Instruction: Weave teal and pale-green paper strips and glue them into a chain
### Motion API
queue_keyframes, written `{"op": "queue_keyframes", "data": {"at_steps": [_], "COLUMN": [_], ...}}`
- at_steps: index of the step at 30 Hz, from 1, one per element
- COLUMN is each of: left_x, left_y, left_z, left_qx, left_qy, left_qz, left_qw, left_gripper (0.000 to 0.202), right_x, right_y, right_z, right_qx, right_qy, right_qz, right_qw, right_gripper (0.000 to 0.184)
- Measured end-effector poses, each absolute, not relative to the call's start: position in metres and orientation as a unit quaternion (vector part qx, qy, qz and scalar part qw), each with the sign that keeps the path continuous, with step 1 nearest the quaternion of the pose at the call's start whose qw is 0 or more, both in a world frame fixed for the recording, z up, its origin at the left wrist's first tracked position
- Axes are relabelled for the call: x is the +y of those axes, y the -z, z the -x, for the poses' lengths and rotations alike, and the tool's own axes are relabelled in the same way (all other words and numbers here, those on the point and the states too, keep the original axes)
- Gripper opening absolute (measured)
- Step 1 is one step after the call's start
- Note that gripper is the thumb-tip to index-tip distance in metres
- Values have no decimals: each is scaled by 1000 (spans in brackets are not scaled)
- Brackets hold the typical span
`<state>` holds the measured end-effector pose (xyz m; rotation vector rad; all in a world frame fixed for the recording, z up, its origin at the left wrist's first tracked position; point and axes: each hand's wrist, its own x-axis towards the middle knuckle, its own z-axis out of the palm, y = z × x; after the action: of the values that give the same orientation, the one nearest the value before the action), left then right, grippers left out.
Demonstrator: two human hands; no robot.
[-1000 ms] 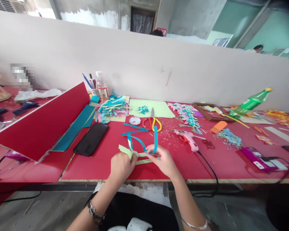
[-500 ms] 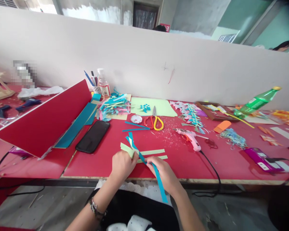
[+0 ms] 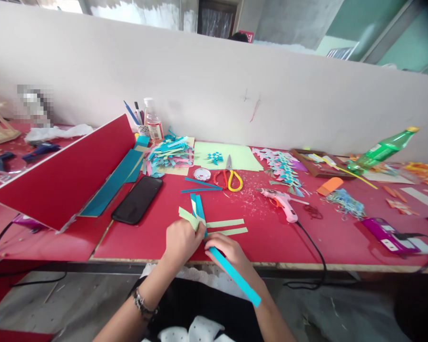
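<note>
My left hand (image 3: pixel 182 240) is closed on a pale green paper strip (image 3: pixel 188 217) at the point where it crosses the blue strips. Close beside it, my right hand (image 3: pixel 228 249) pinches a blue paper strip (image 3: pixel 238 278), whose long tail runs back over the wrist toward me. Two blue ends (image 3: pixel 199 204) stick up beyond my fingers. Pale green strip ends (image 3: pixel 228 223) reach out to the right above the red table. My fingers hide the crossing itself. Past my hands lie two loose blue strips (image 3: pixel 202 189) and scissors (image 3: pixel 228 178) with red and yellow handles.
A black phone (image 3: pixel 138 199) and a red board (image 3: pixel 74 175) are to the left. A heap of cut strips (image 3: pixel 171 154) lies at the back. To the right are a pink glue gun (image 3: pixel 280 202) with its cord, woven paper pieces (image 3: pixel 283 171) and a green bottle (image 3: pixel 385 149).
My right hand has shifted slightly left, closer to my left hand. The blue strip's tail has swung right, across my right wrist, and the upper blue ends stand more upright.
</note>
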<state>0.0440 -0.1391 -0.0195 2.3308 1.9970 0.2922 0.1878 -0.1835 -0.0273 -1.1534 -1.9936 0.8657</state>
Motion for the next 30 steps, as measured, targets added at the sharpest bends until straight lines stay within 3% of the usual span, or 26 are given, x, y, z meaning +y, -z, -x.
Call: {"op": "queue_keyframes", "data": {"at_steps": [4, 11, 19, 30], "left_x": [-140, -143, -144, -139], "left_y": [18, 16, 13, 32], "left_z": [-44, -42, -21, -11], "left_qx": [649, 633, 494, 438], "left_qy": [-89, -120, -171, -197], "left_qz": [-755, -762, -839, -865], "left_qw": [38, 70, 155, 144], "left_gripper": [44, 48, 21, 18], "right_x": [-184, -183, -187, -188], "right_y": [30, 31, 29, 48], "right_z": [-190, -187, -187, -186], "right_qx": [-765, -761, -774, -839], "right_qy": [-301, -292, -265, -102], "right_qz": [462, 464, 467, 456], "right_qw": [332, 346, 335, 279], "right_gripper": [24, 29, 30, 32]}}
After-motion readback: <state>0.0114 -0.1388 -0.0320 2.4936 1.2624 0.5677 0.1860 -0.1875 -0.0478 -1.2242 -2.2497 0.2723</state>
